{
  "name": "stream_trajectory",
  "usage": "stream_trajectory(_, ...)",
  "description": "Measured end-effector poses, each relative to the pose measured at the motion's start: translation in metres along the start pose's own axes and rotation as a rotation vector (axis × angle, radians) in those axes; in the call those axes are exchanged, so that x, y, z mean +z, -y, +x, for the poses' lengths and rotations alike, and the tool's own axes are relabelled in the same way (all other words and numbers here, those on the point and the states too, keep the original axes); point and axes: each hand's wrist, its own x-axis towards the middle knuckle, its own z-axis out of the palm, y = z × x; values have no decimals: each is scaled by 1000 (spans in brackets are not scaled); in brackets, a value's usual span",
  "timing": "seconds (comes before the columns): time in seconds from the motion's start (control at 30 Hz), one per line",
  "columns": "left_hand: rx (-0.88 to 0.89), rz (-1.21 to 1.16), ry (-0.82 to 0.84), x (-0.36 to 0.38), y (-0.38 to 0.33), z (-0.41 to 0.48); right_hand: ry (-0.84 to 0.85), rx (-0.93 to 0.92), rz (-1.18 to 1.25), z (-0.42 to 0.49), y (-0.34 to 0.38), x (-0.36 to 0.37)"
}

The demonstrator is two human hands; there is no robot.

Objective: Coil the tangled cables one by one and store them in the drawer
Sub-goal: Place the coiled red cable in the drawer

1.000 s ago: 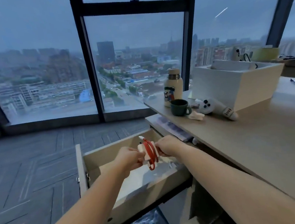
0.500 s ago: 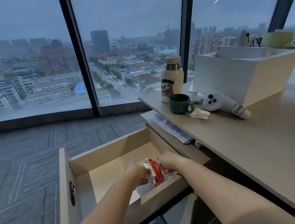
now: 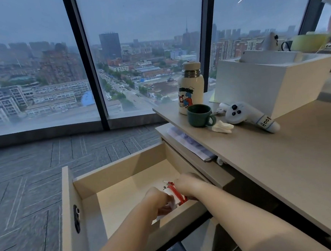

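A light wooden drawer (image 3: 122, 169) stands pulled open beside the desk. Both my hands reach down into its near right corner. Between them is a coiled bundle of red and white cable (image 3: 175, 193) with a white plug end. My left hand (image 3: 158, 200) grips the bundle from the left, fingers curled under it. My right hand (image 3: 187, 184) holds it from the right, its fingers hidden behind the bundle and the drawer wall. The bundle sits low inside the drawer; whether it touches the bottom is hidden.
The desk (image 3: 282, 165) to the right carries a cream bottle (image 3: 190, 87), a green mug (image 3: 199, 115), a white controller (image 3: 247, 117), a small white object (image 3: 222, 126) and a white box (image 3: 272, 81). Papers (image 3: 190, 145) lie on the shelf under the desk. Grey carpet lies left.
Both hands have lowered the red and white cable bundle from above the drawer down into its near right corner.
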Motion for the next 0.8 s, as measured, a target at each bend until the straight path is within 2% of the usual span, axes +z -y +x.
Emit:
stream_trajectory(0.33,44,45,-10,3,-1,5,-124,13,-87,2,-11,-3)
stream_trajectory(0.53,57,24,-23,4,1,9,-91,-25,-90,3,-11,-6)
stream_trajectory(0.8,101,58,-57,9,3,10,-176,-29,-131,0,-17,-5)
